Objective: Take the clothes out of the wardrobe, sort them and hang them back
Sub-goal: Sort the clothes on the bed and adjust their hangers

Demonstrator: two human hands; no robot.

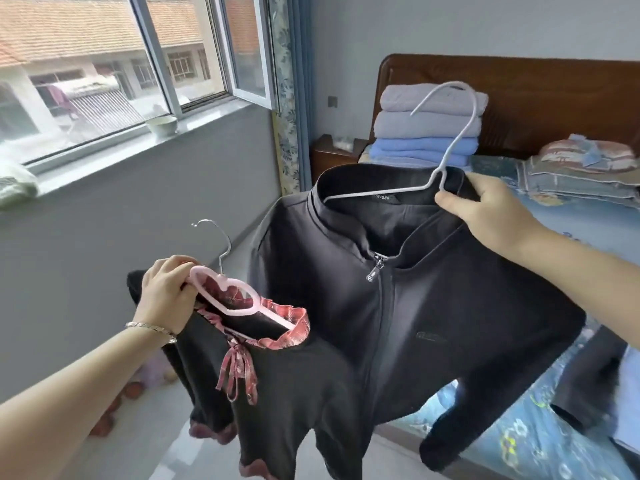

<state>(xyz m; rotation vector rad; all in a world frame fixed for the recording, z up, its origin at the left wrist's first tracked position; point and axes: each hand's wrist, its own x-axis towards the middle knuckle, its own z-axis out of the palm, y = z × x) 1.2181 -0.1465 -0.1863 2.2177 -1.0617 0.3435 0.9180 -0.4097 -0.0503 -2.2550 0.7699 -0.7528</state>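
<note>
My left hand [169, 292] grips the end of a pink hanger [235, 299] with a metal hook. On it hangs a small black top [287, 393] with a red plaid frilled collar and bow. My right hand [485, 206] pinches a white wire hanger [453, 133] at the collar of a black zip-up jacket [398, 313]. The jacket hangs from that hanger, its sleeves drooping to both sides. Both garments are held up in the air in front of me, over the floor and the bed's edge. No wardrobe is in view.
A bed [571, 237] with a blue patterned cover lies to the right, below a dark wooden headboard [519, 95]. Folded blankets [426, 126] are stacked at its head, a folded quilt [581, 174] beside them. A window sill with a bowl [161, 125] runs along the left wall. A dark garment [588, 386] lies on the bed.
</note>
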